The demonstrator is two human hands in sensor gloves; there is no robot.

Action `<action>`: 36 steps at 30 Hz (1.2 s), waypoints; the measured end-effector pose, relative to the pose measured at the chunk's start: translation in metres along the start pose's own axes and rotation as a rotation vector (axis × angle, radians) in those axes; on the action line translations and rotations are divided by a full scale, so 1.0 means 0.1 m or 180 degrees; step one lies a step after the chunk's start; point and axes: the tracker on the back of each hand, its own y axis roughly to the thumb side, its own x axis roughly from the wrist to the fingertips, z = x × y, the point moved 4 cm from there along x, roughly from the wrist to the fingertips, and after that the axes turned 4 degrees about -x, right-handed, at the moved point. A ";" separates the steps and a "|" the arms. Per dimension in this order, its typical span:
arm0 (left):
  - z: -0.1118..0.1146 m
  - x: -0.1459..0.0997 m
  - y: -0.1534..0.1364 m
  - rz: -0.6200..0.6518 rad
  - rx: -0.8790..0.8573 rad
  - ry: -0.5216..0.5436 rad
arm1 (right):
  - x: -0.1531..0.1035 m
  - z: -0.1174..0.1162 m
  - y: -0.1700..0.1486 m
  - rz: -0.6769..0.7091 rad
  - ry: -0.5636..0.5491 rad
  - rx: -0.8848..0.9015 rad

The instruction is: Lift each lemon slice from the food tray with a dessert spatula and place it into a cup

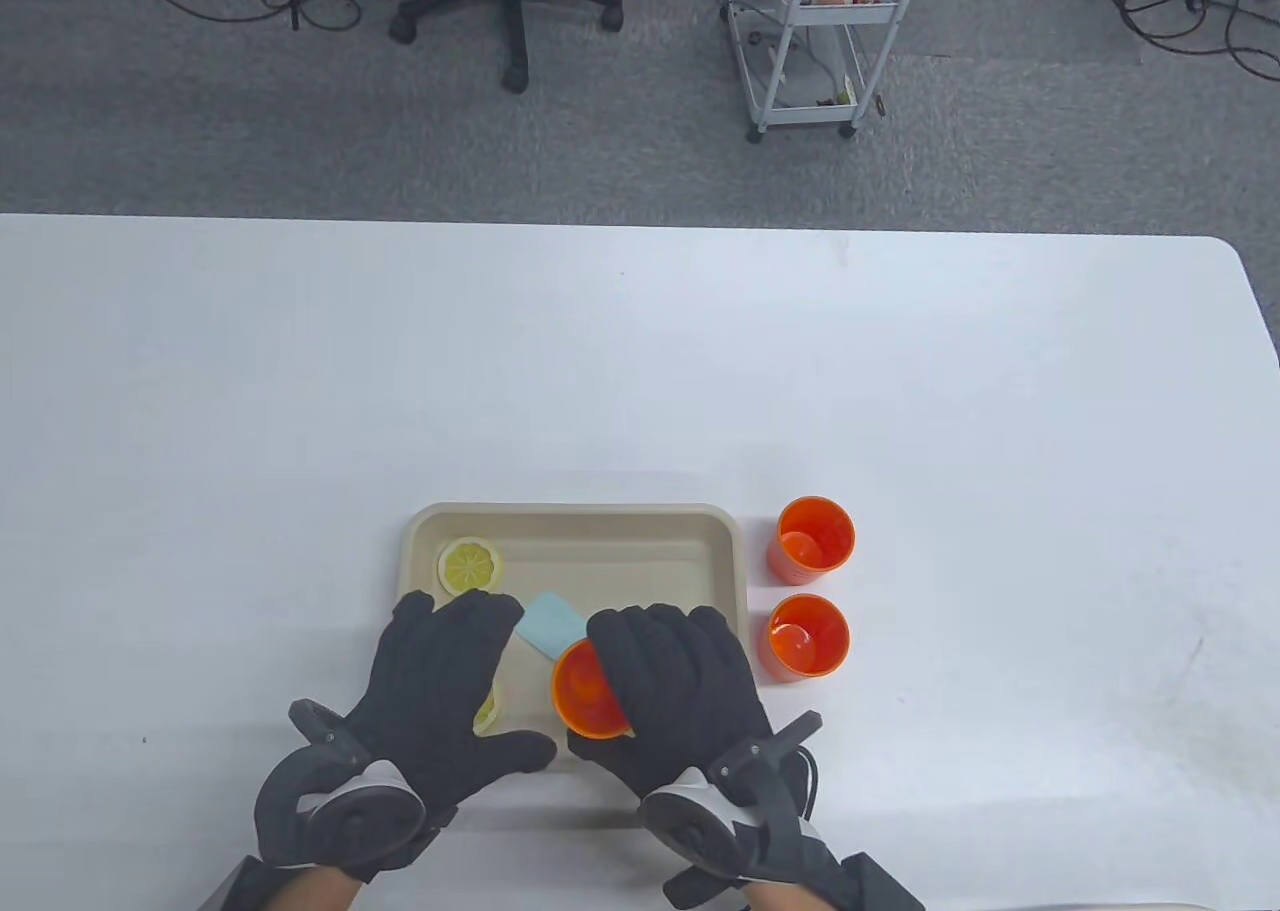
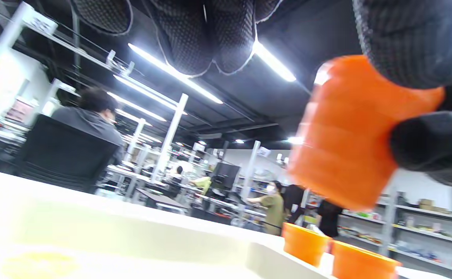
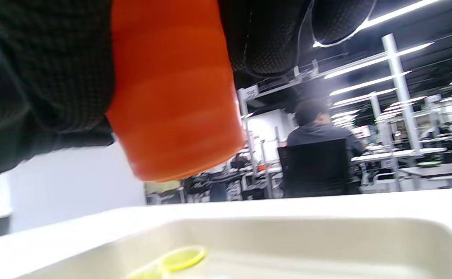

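Note:
A beige food tray [image 1: 720, 551] lies near the table's front edge. One lemon slice [image 1: 470, 564] sits in its far left corner, and a second slice [image 1: 488, 716] peeks out from under my left hand [image 1: 450, 651]. That hand hovers flat over the tray's left front and holds nothing. My right hand [image 1: 680, 681] grips an orange cup [image 1: 588, 693], tilted above the tray; it also shows in the wrist views [image 2: 349, 135] [image 3: 171, 97]. The light blue spatula blade [image 1: 550, 626] shows between the hands. Its handle is hidden, so I cannot tell whether a hand holds it.
Two more orange cups [image 1: 815, 541] [image 1: 808, 637] stand upright just right of the tray. Beyond the table's far edge are an office chair [image 1: 510, 1] and a wire cart [image 1: 815, 41]. People sit and stand in the background of the wrist views.

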 end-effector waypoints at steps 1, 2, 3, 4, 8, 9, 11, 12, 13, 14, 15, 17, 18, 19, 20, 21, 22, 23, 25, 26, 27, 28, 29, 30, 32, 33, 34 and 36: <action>-0.02 0.00 -0.05 -0.0072 0.0013 0.0030 | 0.00 0.03 -0.06 -0.0077 -0.0022 -0.0003; -0.06 -0.01 -0.12 -0.0164 0.0037 0.0079 | 0.00 0.07 -0.14 -0.0186 -0.0049 -0.0029; -0.08 -0.01 -0.18 -0.0252 0.0055 0.0109 | -0.01 0.10 -0.21 -0.0249 -0.0100 -0.0056; -0.11 -0.02 -0.25 -0.0355 0.0065 0.0126 | -0.01 0.15 -0.30 -0.0356 -0.0162 -0.0091; -0.18 -0.05 -0.52 -0.0667 0.0117 0.0183 | -0.05 0.27 -0.64 -0.0773 -0.0297 -0.0142; -0.20 -0.07 -0.57 -0.0728 0.0136 0.0203 | -0.06 0.30 -0.71 -0.0865 -0.0316 -0.0169; -0.22 -0.10 -0.70 -0.0870 0.0162 0.0204 | -0.09 0.37 -0.86 -0.1066 -0.0370 -0.0217; -0.23 -0.11 -0.74 -0.0913 0.0187 0.0206 | -0.11 0.39 -0.92 -0.1146 -0.0381 -0.0228; -0.24 -0.12 -0.78 -0.0961 0.0215 0.0214 | -0.13 0.42 -1.00 -0.1224 -0.0425 -0.0223; -0.25 -0.13 -0.83 -0.1007 0.0243 0.0206 | -0.16 0.45 -1.11 -0.1342 -0.0451 -0.0184; -0.25 -0.13 -0.85 -0.1028 0.0244 0.0204 | -0.19 0.46 -1.18 -0.1444 -0.0447 -0.0170; -0.24 -0.14 -0.93 -0.1097 0.0122 0.0199 | -0.28 0.48 -1.44 -0.1718 -0.0445 -0.0192; -0.24 -0.14 -0.95 -0.1123 0.0106 0.0186 | -0.31 0.47 -1.52 -0.1797 -0.0425 -0.0203; -0.24 -0.15 -0.98 -0.1161 0.0092 0.0188 | -0.37 0.46 -1.66 -0.1924 -0.0398 -0.0217; -0.24 -0.15 -1.01 -0.1189 0.0086 0.0183 | -0.42 0.43 -1.78 -0.2034 -0.0365 -0.0211; -0.23 -0.16 -1.02 -0.1204 0.0083 0.0165 | -0.45 0.41 -1.86 -0.2108 -0.0326 -0.0203; -0.22 -0.16 -1.04 -0.1218 0.0084 0.0140 | -0.49 0.35 -1.96 -0.2215 -0.0265 -0.0175; -0.21 -0.16 -1.05 -0.1233 0.0102 0.0128 | -0.51 0.29 -2.04 -0.2308 -0.0177 -0.0135; -0.20 -0.16 -1.06 -0.1245 0.0140 0.0100 | -0.52 0.13 -2.15 -0.2434 0.0026 -0.0142; -0.20 -0.16 -1.07 -0.1242 0.0145 0.0085 | -0.52 0.06 -2.19 -0.2465 0.0126 -0.0182; -0.19 -0.17 -1.07 -0.1244 0.0154 0.0071 | -0.52 0.00 -2.21 -0.2485 0.0192 -0.0235; -0.19 -0.17 -1.07 -0.1244 0.0161 0.0068 | -0.52 -0.07 -2.23 -0.2489 0.0266 -0.0278; -0.19 -0.17 -1.07 -0.1248 0.0175 0.0058 | -0.52 -0.12 -2.24 -0.2475 0.0326 -0.0276; -0.19 -0.17 -1.08 -0.1254 0.0182 0.0053 | -0.51 -0.18 -2.26 -0.2448 0.0398 -0.0242; -0.18 -0.17 -1.08 -0.1259 0.0179 0.0031 | -0.52 -0.28 -2.28 -0.2460 0.0503 -0.0245; -0.18 -0.17 -1.08 -0.1258 0.0183 0.0025 | -0.52 -0.33 -2.29 -0.2457 0.0580 -0.0301; -0.18 -0.17 -1.08 -0.1257 0.0189 0.0021 | -0.53 -0.37 -2.30 -0.2470 0.0638 -0.0332; -0.18 -0.16 -1.08 -0.1259 0.0209 -0.0003 | -0.56 -0.44 -2.33 -0.2514 0.0734 -0.0336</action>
